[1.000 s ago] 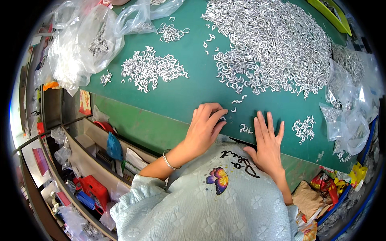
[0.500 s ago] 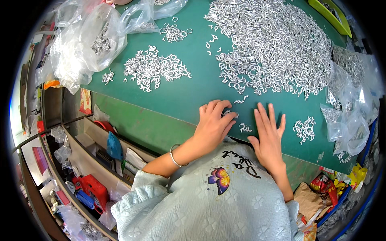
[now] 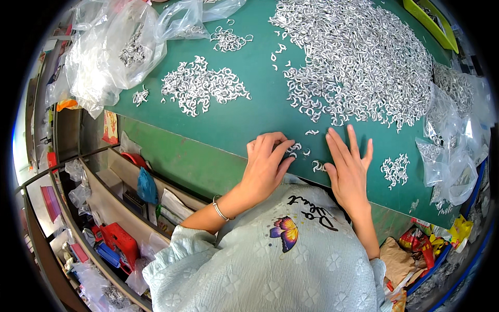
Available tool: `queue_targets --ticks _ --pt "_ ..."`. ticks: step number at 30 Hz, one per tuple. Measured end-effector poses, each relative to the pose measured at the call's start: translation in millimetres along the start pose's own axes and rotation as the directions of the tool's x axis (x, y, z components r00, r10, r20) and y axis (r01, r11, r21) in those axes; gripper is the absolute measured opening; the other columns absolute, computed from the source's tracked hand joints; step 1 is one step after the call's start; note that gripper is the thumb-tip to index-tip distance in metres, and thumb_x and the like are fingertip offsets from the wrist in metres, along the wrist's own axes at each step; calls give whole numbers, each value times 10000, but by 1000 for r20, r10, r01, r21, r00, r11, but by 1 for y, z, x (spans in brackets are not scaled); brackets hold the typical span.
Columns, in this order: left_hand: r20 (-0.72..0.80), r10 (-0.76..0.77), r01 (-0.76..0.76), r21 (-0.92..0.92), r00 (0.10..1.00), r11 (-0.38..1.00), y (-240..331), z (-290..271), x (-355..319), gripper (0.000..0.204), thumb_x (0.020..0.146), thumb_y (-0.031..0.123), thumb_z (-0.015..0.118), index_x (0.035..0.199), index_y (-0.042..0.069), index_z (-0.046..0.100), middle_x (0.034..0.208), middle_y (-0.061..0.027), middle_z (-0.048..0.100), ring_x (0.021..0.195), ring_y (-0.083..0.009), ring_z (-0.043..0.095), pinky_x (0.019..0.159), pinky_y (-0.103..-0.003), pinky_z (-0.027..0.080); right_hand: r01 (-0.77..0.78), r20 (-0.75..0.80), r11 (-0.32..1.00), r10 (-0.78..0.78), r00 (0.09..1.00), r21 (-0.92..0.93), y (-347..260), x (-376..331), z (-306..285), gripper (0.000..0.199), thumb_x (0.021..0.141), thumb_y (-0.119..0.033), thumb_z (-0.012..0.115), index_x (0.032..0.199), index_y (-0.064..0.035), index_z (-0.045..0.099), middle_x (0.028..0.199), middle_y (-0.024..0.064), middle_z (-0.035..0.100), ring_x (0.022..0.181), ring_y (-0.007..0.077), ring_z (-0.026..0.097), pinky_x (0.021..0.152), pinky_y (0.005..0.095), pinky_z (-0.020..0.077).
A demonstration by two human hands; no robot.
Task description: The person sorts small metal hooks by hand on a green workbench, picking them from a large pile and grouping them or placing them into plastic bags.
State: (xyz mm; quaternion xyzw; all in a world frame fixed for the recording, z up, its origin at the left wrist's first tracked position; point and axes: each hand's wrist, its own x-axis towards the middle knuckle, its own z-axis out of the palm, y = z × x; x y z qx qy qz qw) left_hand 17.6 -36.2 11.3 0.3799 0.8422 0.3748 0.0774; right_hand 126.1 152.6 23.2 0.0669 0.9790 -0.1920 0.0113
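Observation:
My left hand [image 3: 266, 164] rests by the table's near edge with bent fingers, thumb and forefinger apart. Several small silver crescent-shaped metal pieces [image 3: 295, 148] lie on the green table beside its fingertips. Flat on the tabletop, fingers spread, is my right hand [image 3: 349, 169]; its thumb is close to a tiny cluster of the same pieces [image 3: 318, 166]. One loose piece [image 3: 312, 132] lies between the hands and a very large heap of silver pieces [image 3: 358, 62] at the far right. Nothing shows gripped in either hand.
Smaller piles [image 3: 202, 86] lie to the left, and another [image 3: 395, 170] sits right of my right hand. Clear plastic bags [image 3: 112, 57] stand at the far left, more bags [image 3: 452, 140] at the right. A yellow-green tray [image 3: 434, 23] is at the far right corner. Cluttered drawers [image 3: 117, 244] sit lower left.
My left hand has shifted slightly left, uncovering pieces beside its fingertips. My right hand has moved slightly. Of the loose pieces below the big heap, fewer remain together there.

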Motion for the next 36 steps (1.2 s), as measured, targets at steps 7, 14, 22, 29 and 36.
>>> queue_targets --ticks 7,14,22,29,36 --pt "9 37 -37 -23 999 999 -9 3 -2 290 773 10 718 1046 68 638 1024 -64 562 969 -247 526 825 -378 354 86 133 993 -97 986 86 -11 -5 3 621 806 -268 690 1368 -76 509 1514 14 385 1452 306 234 1090 694 115" --pt "0 45 -45 -36 999 998 -4 1 -3 289 761 26 739 1025 72 630 1021 -62 565 962 -247 534 826 -384 352 125 97 986 -136 986 114 -18 4 3 653 787 -318 708 1367 -90 514 1522 7 369 1457 323 211 1096 689 110" --pt "-43 14 -17 -52 999 999 -7 2 -7 288 762 5 725 1024 72 627 1037 -70 559 964 -253 524 824 -376 353 114 81 990 -121 989 89 -16 0 -2 624 783 -330 711 1341 -104 545 1517 10 373 1460 328 201 1085 700 111" --pt "-42 3 -4 -10 999 1000 -11 0 -12 320 764 19 729 1062 73 628 1058 -67 552 988 -256 514 842 -379 352 99 90 993 -104 990 61 -15 2 0 618 773 -328 725 1331 -122 558 1530 23 351 1454 341 207 1086 694 120" --pt "12 25 -25 18 1000 1000 -9 3 -10 345 771 75 747 1095 96 630 1094 -81 541 1034 -262 504 877 -402 342 114 144 993 -118 983 34 -19 6 4 643 777 -280 711 1381 -165 520 1552 54 316 1462 380 156 1088 702 72"
